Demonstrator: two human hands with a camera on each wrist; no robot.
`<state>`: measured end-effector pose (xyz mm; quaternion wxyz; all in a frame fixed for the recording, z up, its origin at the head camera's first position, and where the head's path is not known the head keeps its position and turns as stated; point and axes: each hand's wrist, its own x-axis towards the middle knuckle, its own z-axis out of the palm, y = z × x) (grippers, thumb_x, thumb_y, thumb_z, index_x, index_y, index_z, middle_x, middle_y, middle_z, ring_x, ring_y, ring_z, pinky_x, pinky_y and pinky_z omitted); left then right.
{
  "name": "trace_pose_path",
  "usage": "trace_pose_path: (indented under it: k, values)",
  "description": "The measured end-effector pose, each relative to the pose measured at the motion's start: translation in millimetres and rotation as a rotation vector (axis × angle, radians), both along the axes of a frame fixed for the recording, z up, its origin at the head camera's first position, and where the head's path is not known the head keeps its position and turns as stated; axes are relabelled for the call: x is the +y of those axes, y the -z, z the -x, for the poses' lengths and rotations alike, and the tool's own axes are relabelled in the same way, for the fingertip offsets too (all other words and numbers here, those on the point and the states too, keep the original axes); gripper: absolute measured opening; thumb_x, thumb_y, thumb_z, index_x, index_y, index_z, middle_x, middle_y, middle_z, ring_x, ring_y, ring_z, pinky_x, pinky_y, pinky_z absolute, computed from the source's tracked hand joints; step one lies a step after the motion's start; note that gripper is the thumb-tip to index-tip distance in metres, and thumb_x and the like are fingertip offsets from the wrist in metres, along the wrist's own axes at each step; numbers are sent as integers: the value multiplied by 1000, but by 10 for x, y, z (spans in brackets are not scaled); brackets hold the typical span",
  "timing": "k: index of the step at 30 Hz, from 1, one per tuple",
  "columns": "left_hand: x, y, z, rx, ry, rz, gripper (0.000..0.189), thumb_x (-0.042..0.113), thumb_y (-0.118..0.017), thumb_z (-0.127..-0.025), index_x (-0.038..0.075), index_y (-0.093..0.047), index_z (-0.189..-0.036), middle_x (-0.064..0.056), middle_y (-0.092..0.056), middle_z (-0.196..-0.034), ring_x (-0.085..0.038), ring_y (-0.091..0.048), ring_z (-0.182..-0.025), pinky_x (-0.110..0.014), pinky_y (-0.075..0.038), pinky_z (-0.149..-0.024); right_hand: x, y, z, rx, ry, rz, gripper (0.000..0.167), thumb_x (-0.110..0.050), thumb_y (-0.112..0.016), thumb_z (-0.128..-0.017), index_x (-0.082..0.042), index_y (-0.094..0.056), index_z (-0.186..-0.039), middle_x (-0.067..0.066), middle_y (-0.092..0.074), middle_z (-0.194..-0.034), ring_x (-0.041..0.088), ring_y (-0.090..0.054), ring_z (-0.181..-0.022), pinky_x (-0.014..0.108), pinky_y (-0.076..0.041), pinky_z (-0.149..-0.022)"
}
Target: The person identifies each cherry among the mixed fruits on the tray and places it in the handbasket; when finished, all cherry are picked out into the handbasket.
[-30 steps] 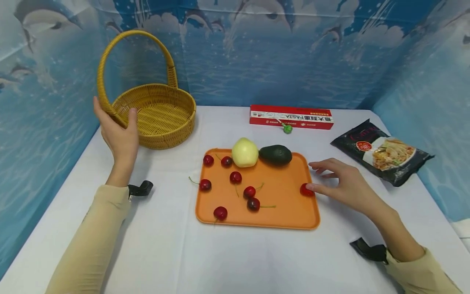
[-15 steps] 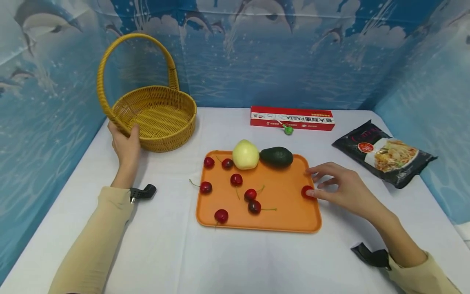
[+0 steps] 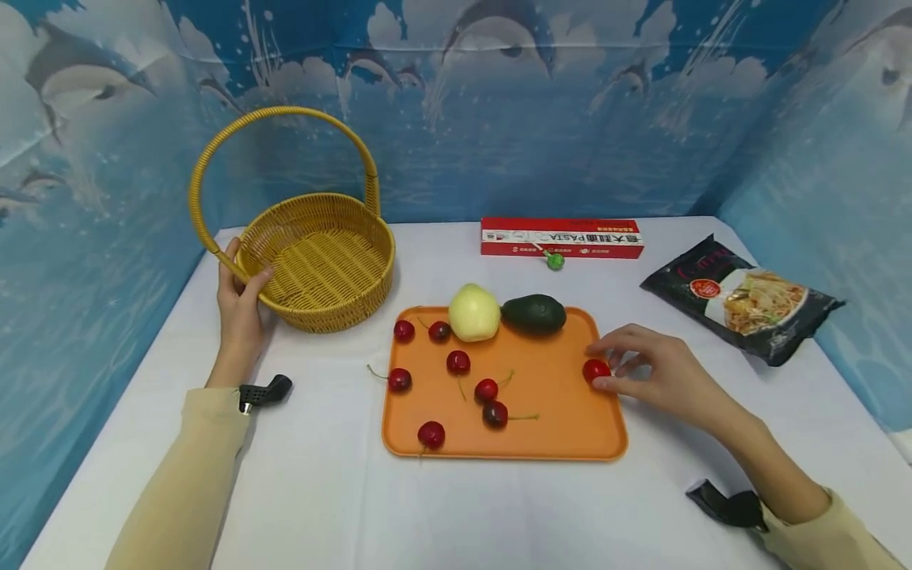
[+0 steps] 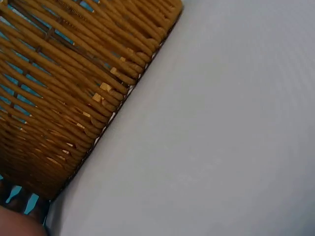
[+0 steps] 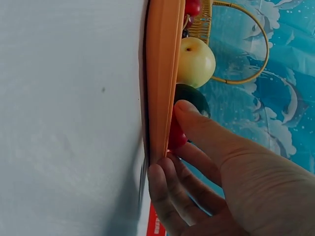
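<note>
The wicker basket (image 3: 328, 319) is gripped at one side by the left hand (image 3: 240, 317) — a red cherry (image 3: 595, 369), inside the orange tray (image 3: 556, 431) at its right end, is encircled by the right hand's (image 3: 659, 368) curled fingers.

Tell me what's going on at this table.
A person is busy with both hands. The left hand grips the basket at its rim, to the left of the tray. The right hand has its thumb and fingers about a cherry at the tray's right end; whether it is firmly pinched is hard to tell. Seven other cherries, a pale fruit and an avocado sit on the tray.
</note>
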<state>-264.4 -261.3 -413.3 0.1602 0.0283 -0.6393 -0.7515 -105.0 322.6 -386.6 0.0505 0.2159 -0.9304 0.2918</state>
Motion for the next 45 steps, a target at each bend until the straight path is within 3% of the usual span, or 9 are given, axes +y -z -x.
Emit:
trace_pose_path:
  k: [5, 11, 21, 27, 35, 41, 45]
  values:
    - [9, 18, -23, 53, 69, -65, 72, 3, -60, -100, 26, -38, -164, -7, -34, -169, -27, -38, -150, -15, -48, -100, -10, -6, 42, 14, -33, -20, 42, -23, -91, -83, -22, -77, -123, -12, -73, -111, 5, -61, -87, 22, -60, -75]
    - [30, 17, 28, 77, 148, -70, 73, -2, -54, -99, 23, -38, -165, -9, -35, -169, -26, -39, -147, -17, -46, -102, -21, 6, 38, 16, -17, -50, 42, -21, -92, -82, -22, -77, -122, -12, -73, -107, 3, -60, -84, 21, -58, -73]
    - [-34, 31, 38, 25, 300, -75, 74, -5, -49, -100, 26, -36, -166, -6, -32, -171, -24, -42, -144, -24, -48, -104, -24, 43, -31, 25, 57, -9, 42, -20, -93, -81, -25, -78, -119, -13, -74, -102, 6, -61, -83, 19, -57, -71]
    - [-45, 30, 55, 33, 297, -78, 75, -4, -51, -98, 25, -37, -166, -5, -32, -171, -24, -42, -145, -24, -48, -105, -15, 13, -7, 41, 78, 23, 42, -16, -92, -82, -21, -78, -121, -7, -77, -109, 2, -65, -90, 16, -58, -76]
    - [-8, -7, 125, 23, 266, -73, 73, -1, -54, -98, 28, -41, -164, -4, -35, -170, -24, -43, -146, -22, -50, -102, -42, -187, 124, 114, 117, 36, 42, -12, -91, -82, -15, -78, -122, 2, -79, -111, -13, -61, -96, 4, -50, -81]
    - [-41, -9, 103, 34, 247, -73, 72, 0, -57, -97, 26, -42, -163, -6, -38, -167, -23, -46, -143, -22, -51, -101, -177, -416, 229, 170, 109, 78, 44, -6, -90, -81, -16, -78, -123, 1, -79, -110, -14, -64, -95, 2, -48, -84]
    - [-47, -5, 114, 34, 245, -67, 71, 1, -58, -98, 26, -43, -163, -6, -38, -167, -23, -46, -142, -21, -52, -100, -332, -581, 276, 202, 83, 47, 45, -8, -90, -82, -16, -78, -125, -1, -79, -112, -4, -69, -94, 1, -47, -84]
